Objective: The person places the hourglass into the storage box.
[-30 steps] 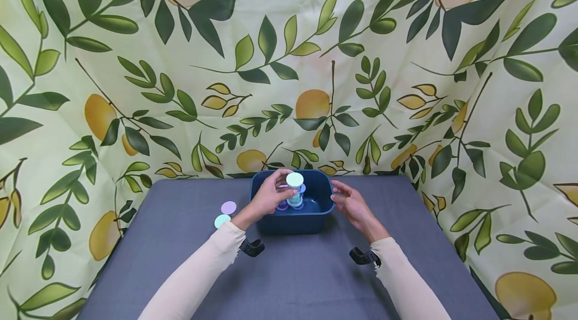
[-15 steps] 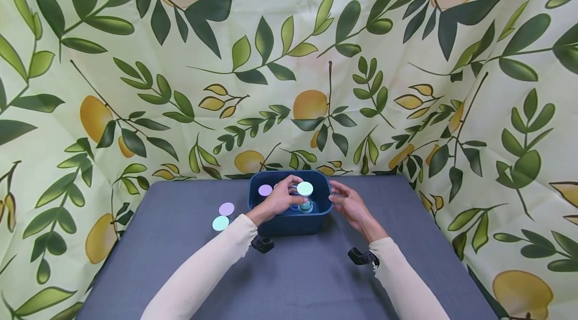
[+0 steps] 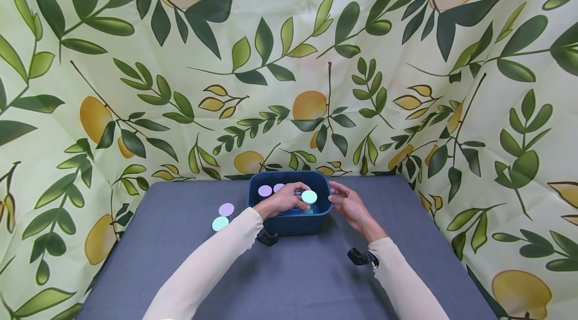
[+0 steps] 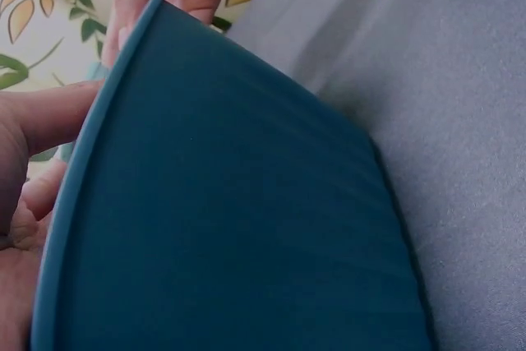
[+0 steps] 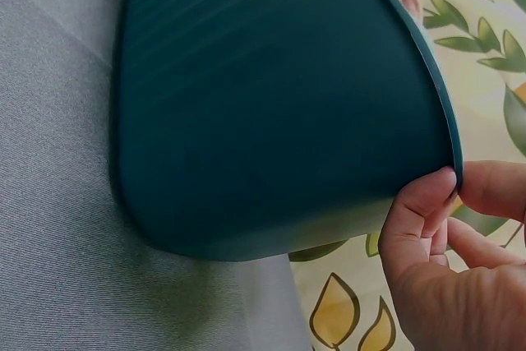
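Note:
My left hand (image 3: 283, 199) reaches over the near rim of a dark blue plastic bin (image 3: 289, 225), its thumb and fingers around a mint-capped sand timer (image 3: 309, 197). That timer is upright, low inside the bin's right half. At the bin's right end, my right hand (image 3: 352, 205) pinches the rim, thumb outside and fingers inside, as the right wrist view shows. Purple-capped sand timers (image 3: 265, 191) stand in the bin's left part; others there are partly hidden behind my left hand. In the left wrist view the bin's wall (image 4: 230, 195) hides most of the held timer.
Left of the bin on the grey cloth-covered table (image 3: 180, 260) stand a purple-capped timer (image 3: 227, 209) and a mint-capped timer (image 3: 220, 223). A lemon-print fabric backdrop (image 3: 271, 59) rises right behind the bin and along both sides.
My left hand has moved right and down, lowering the mint-capped sand timer into the bin's right half. Purple caps at the left have come into view. My right hand stays at the rim.

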Tool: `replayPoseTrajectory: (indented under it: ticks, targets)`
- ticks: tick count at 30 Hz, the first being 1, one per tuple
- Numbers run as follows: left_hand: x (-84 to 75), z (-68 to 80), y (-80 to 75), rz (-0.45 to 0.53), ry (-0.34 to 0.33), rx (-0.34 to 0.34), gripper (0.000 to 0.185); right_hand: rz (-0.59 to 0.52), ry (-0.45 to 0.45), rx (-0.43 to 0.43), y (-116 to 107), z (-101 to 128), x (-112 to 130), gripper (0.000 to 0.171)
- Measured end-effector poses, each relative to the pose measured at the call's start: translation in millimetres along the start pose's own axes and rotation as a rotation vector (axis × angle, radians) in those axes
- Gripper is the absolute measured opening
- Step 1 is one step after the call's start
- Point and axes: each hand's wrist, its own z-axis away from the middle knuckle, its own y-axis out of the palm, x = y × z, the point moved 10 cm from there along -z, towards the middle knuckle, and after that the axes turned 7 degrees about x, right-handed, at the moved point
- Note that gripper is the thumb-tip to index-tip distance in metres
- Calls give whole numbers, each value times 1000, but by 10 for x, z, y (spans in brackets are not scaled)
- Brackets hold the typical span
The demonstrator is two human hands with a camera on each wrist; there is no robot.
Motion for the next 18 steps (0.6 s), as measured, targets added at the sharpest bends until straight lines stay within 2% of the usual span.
replayPoseTrajectory:
  ticks: [10, 18]
  targets:
    - [52, -158, 155, -16, -7, 94, 41, 2, -18, 11, 11, -8, -21, 53]
    - [78, -218, 218, -58, -31, 114, 41, 10, -17, 9, -2, -19, -21, 53]
